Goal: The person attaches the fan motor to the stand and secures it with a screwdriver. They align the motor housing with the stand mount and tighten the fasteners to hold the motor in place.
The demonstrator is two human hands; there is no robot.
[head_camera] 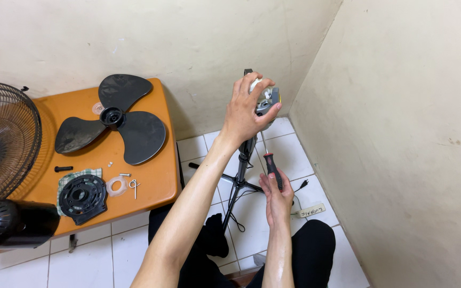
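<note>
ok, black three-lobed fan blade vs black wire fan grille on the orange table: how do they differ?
The black three-lobed fan blade lies fully in view mid-table; the black wire fan grille is cut off by the left picture edge. The blade's lobes are solid; the grille is open wirework. The grille looks larger. Both are black and rest on the orange table.

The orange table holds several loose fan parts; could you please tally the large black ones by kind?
Fan blade: 1
Wire grille: 1
Round black cover: 1
Black mounting plate: 1
Total: 4, all on the orange table.
</note>
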